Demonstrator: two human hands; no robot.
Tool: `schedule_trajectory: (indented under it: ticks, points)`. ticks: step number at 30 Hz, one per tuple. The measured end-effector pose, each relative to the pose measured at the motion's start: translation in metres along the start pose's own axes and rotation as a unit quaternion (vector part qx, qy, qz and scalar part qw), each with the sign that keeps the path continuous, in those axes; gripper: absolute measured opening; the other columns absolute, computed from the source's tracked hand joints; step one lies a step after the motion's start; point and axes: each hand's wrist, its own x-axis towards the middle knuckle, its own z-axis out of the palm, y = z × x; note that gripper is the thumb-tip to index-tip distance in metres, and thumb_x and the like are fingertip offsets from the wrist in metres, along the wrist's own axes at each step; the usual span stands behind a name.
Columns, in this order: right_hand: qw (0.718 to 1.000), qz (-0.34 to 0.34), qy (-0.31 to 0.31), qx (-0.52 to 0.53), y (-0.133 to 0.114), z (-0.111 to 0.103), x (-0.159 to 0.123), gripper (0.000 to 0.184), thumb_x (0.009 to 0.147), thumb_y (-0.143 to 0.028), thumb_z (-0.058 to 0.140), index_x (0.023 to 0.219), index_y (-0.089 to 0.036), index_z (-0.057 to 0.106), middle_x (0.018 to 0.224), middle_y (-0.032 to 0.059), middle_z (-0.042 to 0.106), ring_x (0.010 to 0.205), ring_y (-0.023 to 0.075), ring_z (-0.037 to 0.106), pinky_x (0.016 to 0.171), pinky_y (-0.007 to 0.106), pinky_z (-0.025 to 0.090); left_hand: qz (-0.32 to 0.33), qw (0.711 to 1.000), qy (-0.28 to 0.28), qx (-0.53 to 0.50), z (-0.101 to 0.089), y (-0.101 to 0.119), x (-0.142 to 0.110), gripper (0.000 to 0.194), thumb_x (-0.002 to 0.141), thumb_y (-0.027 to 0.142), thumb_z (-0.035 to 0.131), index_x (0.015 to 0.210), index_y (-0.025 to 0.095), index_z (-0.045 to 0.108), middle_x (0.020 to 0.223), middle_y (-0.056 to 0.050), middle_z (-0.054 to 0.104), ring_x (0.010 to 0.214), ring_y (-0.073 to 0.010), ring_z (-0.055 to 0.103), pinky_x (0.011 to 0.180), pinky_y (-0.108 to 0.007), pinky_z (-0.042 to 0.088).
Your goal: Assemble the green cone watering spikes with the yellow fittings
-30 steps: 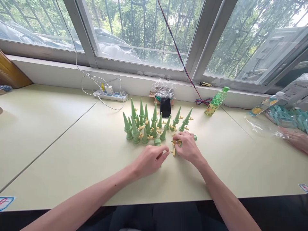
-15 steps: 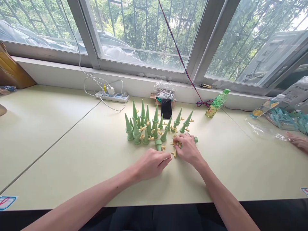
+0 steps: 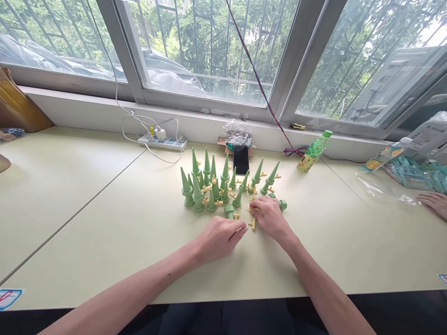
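Several green cone-shaped spikes with small yellow side pegs stand upright in a cluster on the pale table. My left hand rests on the table just in front of them, fingers curled together, fingertips close to a short green piece. My right hand lies over a little heap of loose yellow pegs, fingers pinched among them. A green spike lies on its side right behind that hand. What each hand grips is hidden by the fingers.
A black phone leans behind the cluster, with a plastic-wrapped box behind it. A power strip with cables sits at the back left, a green bottle back right. Another person's hand and blue packets are far right.
The view has shifted slightly. My right hand has drawn a little nearer over the yellow pegs; my left hand stays almost where it was.
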Motion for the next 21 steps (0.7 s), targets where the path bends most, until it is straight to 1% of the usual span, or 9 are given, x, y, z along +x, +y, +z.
schedule_trajectory:
  ticks: [8, 11, 14, 17, 19, 21]
  points:
    - [1.0, -0.012, 0.013, 0.0, -0.001, 0.005, 0.001, 0.02, 0.09, -0.005, 0.052, 0.089, -0.02, 0.066, 0.089, 0.0058, 0.068, 0.088, 0.0236, 0.055, 0.083, 0.038, 0.038, -0.051, 0.998, 0.035, -0.033, 0.0, -0.003, -0.002, 0.033, 0.1, 0.026, 0.039, 0.077, 0.018, 0.061, 0.057, 0.002, 0.05, 0.051, -0.0109, 0.042, 0.054, -0.025, 0.031]
    - [0.999, -0.023, 0.03, 0.02, -0.004, 0.003, 0.001, 0.019, 0.09, -0.006, 0.053, 0.089, -0.02, 0.066, 0.089, 0.006, 0.068, 0.086, 0.0234, 0.055, 0.083, 0.039, 0.041, -0.087, 0.993, 0.061, -0.044, -0.001, -0.004, -0.001, 0.027, 0.1, 0.029, 0.042, 0.087, 0.019, 0.064, 0.058, 0.003, 0.053, 0.051, -0.0109, 0.044, 0.055, -0.024, 0.034]
    - [0.994, -0.059, 0.051, 0.072, -0.01, 0.0, -0.001, 0.019, 0.091, -0.008, 0.053, 0.091, -0.021, 0.066, 0.09, 0.0059, 0.067, 0.087, 0.0232, 0.054, 0.08, 0.037, 0.046, -0.127, 0.985, 0.091, -0.068, -0.002, -0.004, 0.0, 0.022, 0.1, 0.034, 0.044, 0.104, 0.02, 0.061, 0.063, 0.003, 0.056, 0.053, -0.0111, 0.046, 0.057, -0.024, 0.038]
    - [0.985, -0.101, 0.056, 0.128, -0.017, -0.002, -0.003, 0.018, 0.093, -0.011, 0.054, 0.095, -0.023, 0.066, 0.092, 0.0054, 0.067, 0.09, 0.0231, 0.054, 0.078, 0.036, 0.048, -0.16, 0.974, 0.116, -0.108, -0.004, -0.004, 0.0, 0.025, 0.099, 0.036, 0.045, 0.118, 0.021, 0.053, 0.071, 0.003, 0.059, 0.052, -0.0101, 0.047, 0.056, -0.023, 0.04]
    - [0.979, -0.121, 0.054, 0.155, -0.021, -0.003, -0.005, 0.017, 0.094, -0.013, 0.054, 0.095, -0.024, 0.067, 0.094, 0.0049, 0.067, 0.09, 0.0224, 0.054, 0.079, 0.036, 0.049, -0.174, 0.967, 0.124, -0.136, -0.005, -0.005, 0.001, 0.026, 0.099, 0.037, 0.045, 0.121, 0.022, 0.051, 0.079, 0.002, 0.061, 0.051, -0.0088, 0.048, 0.055, -0.022, 0.041]
    - [0.974, -0.134, 0.052, 0.174, -0.025, -0.003, -0.006, 0.017, 0.094, -0.014, 0.054, 0.096, -0.024, 0.067, 0.095, 0.0048, 0.067, 0.09, 0.0217, 0.054, 0.08, 0.036, 0.05, -0.18, 0.963, 0.129, -0.156, -0.005, -0.005, 0.001, 0.025, 0.099, 0.037, 0.045, 0.117, 0.022, 0.052, 0.082, 0.001, 0.062, 0.052, -0.0084, 0.05, 0.053, -0.021, 0.041]
